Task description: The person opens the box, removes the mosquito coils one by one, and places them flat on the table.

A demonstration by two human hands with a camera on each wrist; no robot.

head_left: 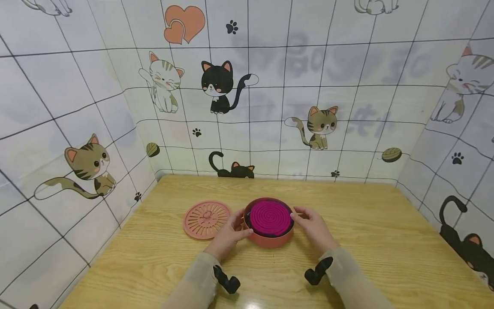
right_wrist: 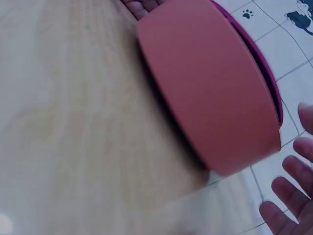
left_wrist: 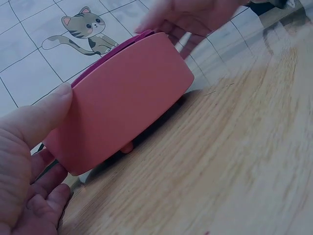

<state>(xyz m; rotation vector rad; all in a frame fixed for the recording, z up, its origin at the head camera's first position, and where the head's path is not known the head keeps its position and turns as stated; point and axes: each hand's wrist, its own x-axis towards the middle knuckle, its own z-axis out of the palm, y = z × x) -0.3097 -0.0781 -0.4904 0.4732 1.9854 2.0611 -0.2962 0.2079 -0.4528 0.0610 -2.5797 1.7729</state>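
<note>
Gridded cat-print sheeting (head_left: 270,98) rises behind and to both sides of the wooden desk (head_left: 366,257), where a round pink box (head_left: 270,241) stands. Beneath the box one small foot (left_wrist: 127,148) shows, probably there to lift its base off the wood. On top of the box lies a magenta coil (head_left: 270,217), slightly proud of the rim, seemingly because it nearly fills the opening. My left hand (head_left: 228,236) grips the box's left side, thumb against the near wall and fingers bent round it, a hold that likely stops it sliding. My right hand (head_left: 314,227) is at the box's right side, fingers spread; one tip looks close to the coil's edge, though I cannot tell whether it touches. Left of the box lies the slotted pink lid (head_left: 197,221), off and set aside, which leaves the coil uncovered; its openings look meant for letting air through.
</note>
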